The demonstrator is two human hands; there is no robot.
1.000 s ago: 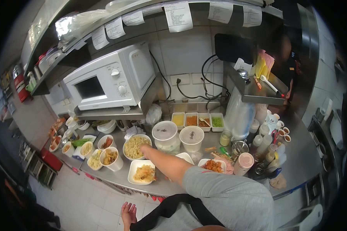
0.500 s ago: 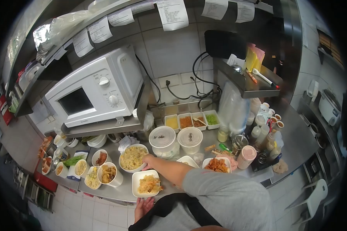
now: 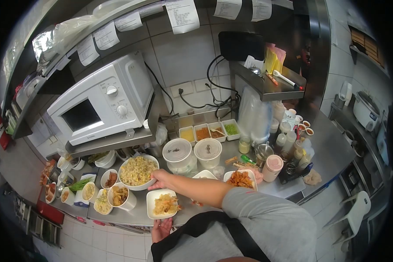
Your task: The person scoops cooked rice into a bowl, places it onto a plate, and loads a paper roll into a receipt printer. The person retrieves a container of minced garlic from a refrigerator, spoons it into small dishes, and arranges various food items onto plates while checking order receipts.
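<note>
My right hand (image 3: 158, 179) grips the right rim of a round white bowl (image 3: 138, 171) full of yellow fried rice, its arm stretched across the counter from the right. The bowl looks raised and tilted a little. Just below it, a square white dish (image 3: 162, 204) holds fried, golden food. Under that dish's front edge, my left hand (image 3: 162, 229) is turned palm up with its fingers apart, near the counter's edge. Left of the bowl stand a white tub (image 3: 121, 197) of fried pieces and a small bowl of reddish food (image 3: 111, 178).
Two lidded tubs (image 3: 177, 156) stand behind my right forearm. A dish of red-orange food (image 3: 241, 179) and sauce bottles (image 3: 288, 142) are to the right. A microwave (image 3: 103, 98) sits on a shelf above the left side. Condiment trays (image 3: 231, 129) line the back.
The rice bowl, with my right hand on its rim, has moved left and up and looks larger. The whole view has shifted slightly. My left hand remains by the square dish.
</note>
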